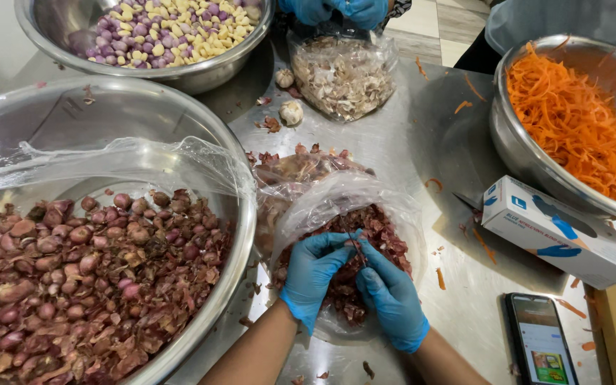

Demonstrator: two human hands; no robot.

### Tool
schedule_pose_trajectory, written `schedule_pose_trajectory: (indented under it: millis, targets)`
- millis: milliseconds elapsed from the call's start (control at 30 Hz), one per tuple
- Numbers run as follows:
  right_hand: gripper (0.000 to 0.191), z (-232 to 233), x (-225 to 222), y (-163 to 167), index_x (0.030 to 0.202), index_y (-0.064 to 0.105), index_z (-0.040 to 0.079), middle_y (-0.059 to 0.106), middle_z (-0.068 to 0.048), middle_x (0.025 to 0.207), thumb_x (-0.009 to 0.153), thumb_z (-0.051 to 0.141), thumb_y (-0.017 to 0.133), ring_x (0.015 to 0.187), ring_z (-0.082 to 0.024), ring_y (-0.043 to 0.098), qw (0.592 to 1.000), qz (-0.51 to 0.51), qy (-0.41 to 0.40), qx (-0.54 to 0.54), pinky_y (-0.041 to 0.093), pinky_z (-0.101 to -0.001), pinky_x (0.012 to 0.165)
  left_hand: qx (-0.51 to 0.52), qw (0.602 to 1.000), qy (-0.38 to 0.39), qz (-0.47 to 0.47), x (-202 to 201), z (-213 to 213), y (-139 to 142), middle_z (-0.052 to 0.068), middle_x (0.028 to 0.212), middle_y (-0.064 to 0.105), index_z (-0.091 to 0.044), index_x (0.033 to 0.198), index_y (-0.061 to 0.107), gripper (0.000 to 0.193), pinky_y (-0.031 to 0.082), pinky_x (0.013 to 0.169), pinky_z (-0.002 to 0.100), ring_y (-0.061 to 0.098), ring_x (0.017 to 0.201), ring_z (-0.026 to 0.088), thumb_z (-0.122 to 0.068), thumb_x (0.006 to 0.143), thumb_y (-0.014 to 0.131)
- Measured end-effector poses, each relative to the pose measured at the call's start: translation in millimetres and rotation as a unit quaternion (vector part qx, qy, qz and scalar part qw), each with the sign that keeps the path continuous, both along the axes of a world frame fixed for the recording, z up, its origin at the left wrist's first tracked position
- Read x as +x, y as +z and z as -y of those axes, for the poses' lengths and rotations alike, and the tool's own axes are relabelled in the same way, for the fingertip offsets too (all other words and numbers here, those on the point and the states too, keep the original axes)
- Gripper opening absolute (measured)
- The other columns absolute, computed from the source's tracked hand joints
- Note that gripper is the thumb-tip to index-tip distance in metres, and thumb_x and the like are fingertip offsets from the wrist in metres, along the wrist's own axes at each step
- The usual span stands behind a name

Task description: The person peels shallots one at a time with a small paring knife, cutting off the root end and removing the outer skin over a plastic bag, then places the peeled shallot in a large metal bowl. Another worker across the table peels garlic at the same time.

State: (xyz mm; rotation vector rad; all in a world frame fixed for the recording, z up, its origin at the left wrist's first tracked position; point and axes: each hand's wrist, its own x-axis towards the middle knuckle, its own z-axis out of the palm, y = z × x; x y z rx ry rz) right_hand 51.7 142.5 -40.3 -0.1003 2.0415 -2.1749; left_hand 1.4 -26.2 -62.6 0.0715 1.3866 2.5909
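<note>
Shallot (354, 249) sits pinched between both gloved hands, left hand (313, 274) and right hand (391, 296), over the peel bag (393, 214); shallot bowl (108, 114) at nine o'clock.

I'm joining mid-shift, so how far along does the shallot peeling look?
Done: a top bowl holds peeled purple shallots and pale garlic cloves. In hand: the left hand and right hand, in blue gloves, work one small piece over a clear bag of red skins. Left: the big bowl is heaped with unpeeled shallots, so most remains.
</note>
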Motion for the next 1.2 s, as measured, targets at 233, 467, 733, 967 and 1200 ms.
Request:
schedule_pose_trajectory:
  millis: [233, 467, 733, 967, 1200]
  targets:
    - [0.058, 2, 4, -1, 0.156, 0.045, 0.006, 0.048, 0.002, 0.075, 0.101, 0.020, 0.056, 0.064, -0.008, 0.042, 0.999, 0.012, -0.028, -0.023, 0.039, -0.0223, 0.056, 0.013, 1.000, -0.023, -0.004, 1, 0, -9, 0.006, 0.112, 0.079, 0.000, 0.114, 0.076, 0.024, 0.056, 0.093, 0.026, 0.071, 0.101, 0.011, 0.002, 0.092, 0.070]
    - [0.051, -3, -2, 4, 0.147, 0.053, 0.009, 0.057, -0.002, 0.077, 0.099, 0.025, 0.056, 0.054, -0.008, 0.044, 0.983, 0.125, -0.031, -0.129, 0.036, -0.0208, 0.047, 0.002, 0.999, -0.024, -0.028, -2, 0, -7, 0.008, 0.106, 0.078, -0.001, 0.114, 0.075, 0.025, 0.058, 0.089, 0.026, 0.072, 0.096, 0.012, 0.004, 0.090, 0.071]
    - [0.030, -17, -11, -4, 0.123, 0.056, 0.009, 0.055, -0.002, 0.078, 0.105, 0.033, 0.054, 0.048, -0.009, 0.044, 0.930, 0.213, 0.077, -0.289, 0.034, -0.0239, 0.039, 0.002, 0.996, -0.073, 0.048, -3, 13, 12, 0.000, 0.088, 0.073, -0.006, 0.103, 0.072, 0.010, 0.040, 0.056, 0.023, 0.053, 0.066, 0.007, -0.003, 0.094, 0.074]
    - [0.049, 0, -3, -4, 0.149, 0.055, 0.013, 0.062, -0.003, 0.083, 0.100, 0.020, 0.056, 0.058, -0.008, 0.045, 0.995, 0.081, -0.058, -0.031, 0.039, -0.0211, 0.051, 0.001, 0.998, 0.000, -0.061, 8, -3, 21, -0.001, 0.095, 0.072, -0.007, 0.107, 0.069, 0.016, 0.054, 0.074, 0.022, 0.063, 0.080, 0.005, -0.001, 0.092, 0.071]
    - [0.045, 4, 0, -9, 0.142, 0.054, 0.001, 0.068, -0.007, 0.125, 0.098, 0.006, 0.057, 0.110, -0.015, 0.064, 0.967, -0.171, -0.088, 0.170, 0.049, -0.0290, 0.098, -0.033, 0.998, 0.027, -0.035, 14, -12, 9, 0.001, 0.085, 0.068, -0.003, 0.103, 0.069, 0.009, 0.052, 0.068, 0.023, 0.061, 0.075, 0.007, 0.000, 0.094, 0.071]
